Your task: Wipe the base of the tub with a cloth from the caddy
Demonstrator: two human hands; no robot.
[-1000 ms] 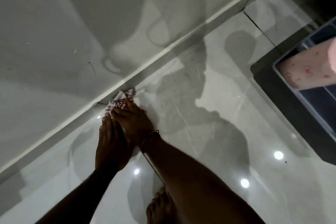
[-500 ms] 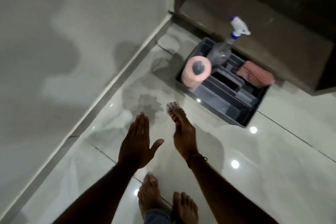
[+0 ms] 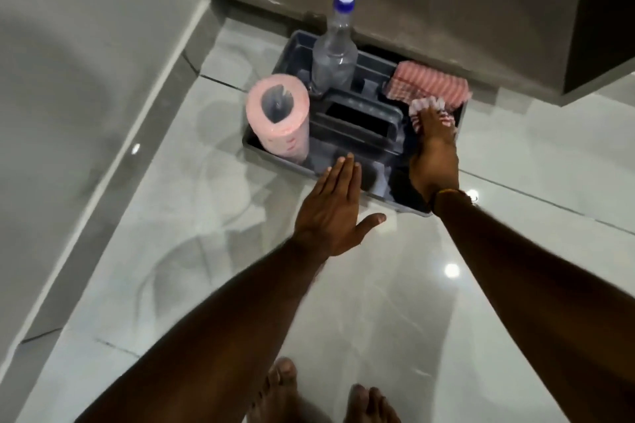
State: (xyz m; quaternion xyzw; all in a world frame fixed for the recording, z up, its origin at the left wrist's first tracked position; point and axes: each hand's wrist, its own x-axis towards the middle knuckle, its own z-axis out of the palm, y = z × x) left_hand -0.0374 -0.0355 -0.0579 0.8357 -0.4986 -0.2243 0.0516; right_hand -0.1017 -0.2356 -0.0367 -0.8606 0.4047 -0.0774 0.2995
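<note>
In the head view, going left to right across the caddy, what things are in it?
Pink paper roll → spray bottle → folded red striped cloth, all in the dark caddy.

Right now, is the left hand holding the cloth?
No, the left hand is flat and open with nothing in it, while the right hand holds the red-and-white cloth over the caddy.

Glossy tiled floor (image 3: 395,302) bears the dark caddy (image 3: 271,148) and bare feet (image 3: 285,388).
</note>
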